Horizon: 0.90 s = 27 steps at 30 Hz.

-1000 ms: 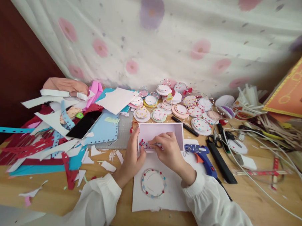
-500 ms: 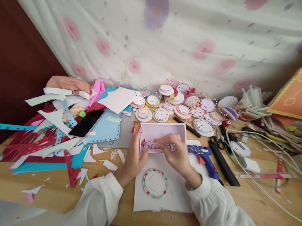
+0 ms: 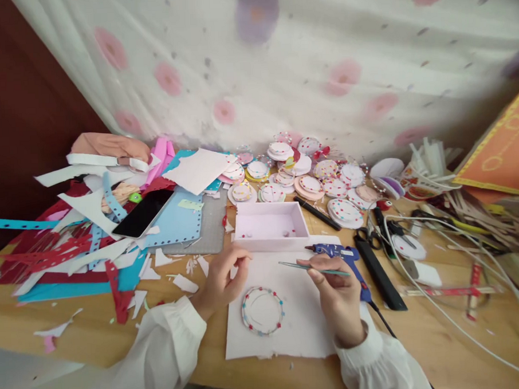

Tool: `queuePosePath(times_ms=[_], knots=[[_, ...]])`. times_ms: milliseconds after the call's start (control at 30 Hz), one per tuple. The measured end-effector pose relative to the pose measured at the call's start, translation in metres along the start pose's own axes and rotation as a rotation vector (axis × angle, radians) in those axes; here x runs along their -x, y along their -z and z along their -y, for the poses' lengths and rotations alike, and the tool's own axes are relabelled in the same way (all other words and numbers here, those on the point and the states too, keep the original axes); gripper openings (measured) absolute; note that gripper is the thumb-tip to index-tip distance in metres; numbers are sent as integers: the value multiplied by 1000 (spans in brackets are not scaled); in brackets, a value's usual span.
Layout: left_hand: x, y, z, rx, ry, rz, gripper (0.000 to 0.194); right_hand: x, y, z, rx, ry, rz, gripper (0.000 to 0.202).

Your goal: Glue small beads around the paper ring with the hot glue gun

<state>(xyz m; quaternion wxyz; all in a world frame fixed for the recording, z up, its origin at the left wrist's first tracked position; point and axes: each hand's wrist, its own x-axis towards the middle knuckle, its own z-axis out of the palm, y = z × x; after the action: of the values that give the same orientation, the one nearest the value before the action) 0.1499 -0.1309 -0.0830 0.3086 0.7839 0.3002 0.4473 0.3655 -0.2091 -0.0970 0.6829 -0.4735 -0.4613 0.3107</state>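
My right hand (image 3: 335,294) grips thin teal tweezers (image 3: 323,269), their tip pointing left above a white sheet (image 3: 297,325). My left hand (image 3: 224,279) is over the sheet's upper left edge, its fingers curled with thumb and forefinger a little apart and nothing visible between them. On the sheet lies a beaded ring (image 3: 244,315) with red and blue beads around a smaller thin loop. Behind the hands stands an open pale box (image 3: 270,244) with a few small pieces inside.
A blue glue gun (image 3: 350,256) with its cord lies right of the sheet, near scissors (image 3: 372,235) and a black bar (image 3: 379,275). Beaded discs (image 3: 345,212) crowd the back. Left are paper scraps (image 3: 112,281) and a phone (image 3: 144,214).
My left hand has let go of the box and drawn back toward me. My right hand has come out of the box with the tweezers, moving right. The view has shifted slightly.
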Motion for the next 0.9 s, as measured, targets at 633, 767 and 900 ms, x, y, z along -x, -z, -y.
queuePosePath(times_ms=[633, 767, 900], knots=[[-4, -11, 1, 129, 207, 390, 15, 2, -17, 9, 24, -29, 122, 11], [-4, -10, 3, 124, 225, 378, 17, 2, -17, 10, -33, -37, 101, 13], [-5, -9, 1, 148, 235, 382, 18, 2, -16, 10, -22, -47, 78, 13]])
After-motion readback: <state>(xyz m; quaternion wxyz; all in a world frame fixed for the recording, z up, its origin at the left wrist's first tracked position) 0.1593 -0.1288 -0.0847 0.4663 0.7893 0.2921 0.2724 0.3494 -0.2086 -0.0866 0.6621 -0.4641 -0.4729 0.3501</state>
